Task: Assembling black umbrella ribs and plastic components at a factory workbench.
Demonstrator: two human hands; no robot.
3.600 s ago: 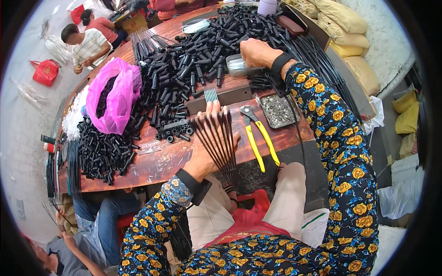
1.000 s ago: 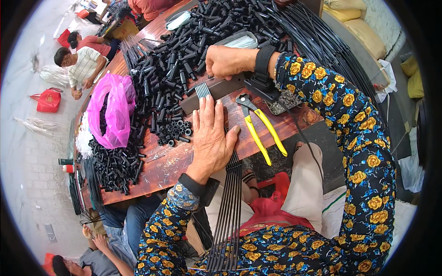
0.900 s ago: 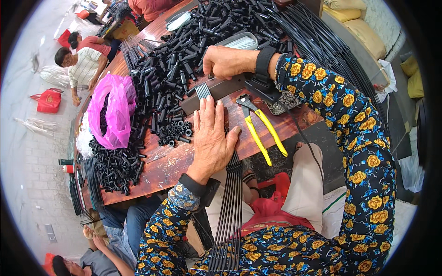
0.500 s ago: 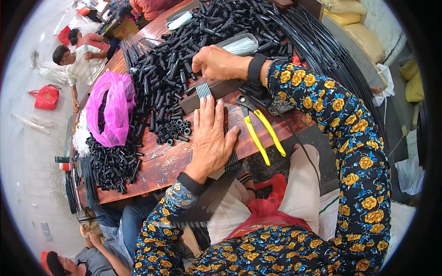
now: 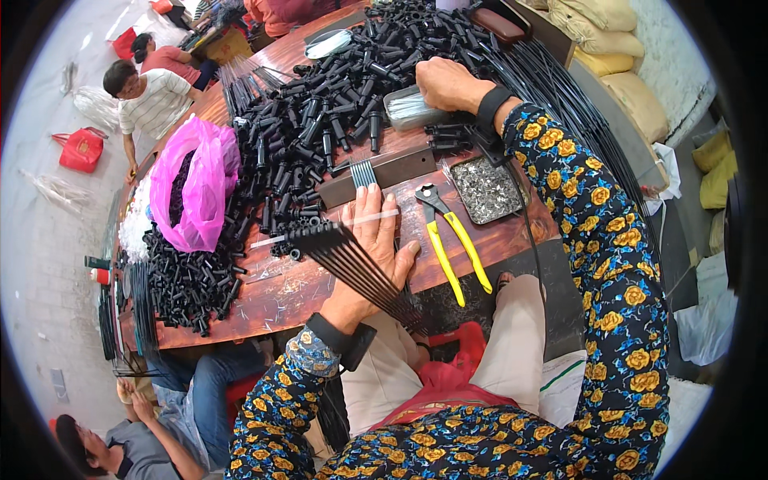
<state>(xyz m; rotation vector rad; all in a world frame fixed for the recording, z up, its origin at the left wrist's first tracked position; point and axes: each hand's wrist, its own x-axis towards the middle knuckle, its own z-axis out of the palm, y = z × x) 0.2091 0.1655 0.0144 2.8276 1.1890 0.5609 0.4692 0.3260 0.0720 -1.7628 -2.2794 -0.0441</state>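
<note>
My left hand [image 5: 370, 260] lies flat with fingers stretched, its fingertips against a row of thin grey rod ends [image 5: 362, 174] on a dark metal bar [image 5: 408, 166]. Over its back and wrist slants a fan of thin black rods [image 5: 344, 264], with a narrow pale strip [image 5: 320, 228] across their upper ends. My right hand [image 5: 450, 85] is closed at the clear box [image 5: 412, 120] of thin whitish pieces; its fingertips and anything between them are hidden. Yellow-handled pliers [image 5: 450, 240] rest on the wooden table [image 5: 272, 300], right of my left hand.
Black tubular plastic parts [image 5: 320, 112] are heaped over the table, near a pink plastic bag [image 5: 192, 188]. A tray of small metal bits [image 5: 486, 189] stands right of the pliers. Long black rods [image 5: 576, 120] line the right side. Other people [image 5: 156, 104] sit along the left.
My right hand has moved from above the metal bar to the box, away to the right. The black rods, blurred below my left wrist before, now lie across that hand. The view has shifted slightly.
</note>
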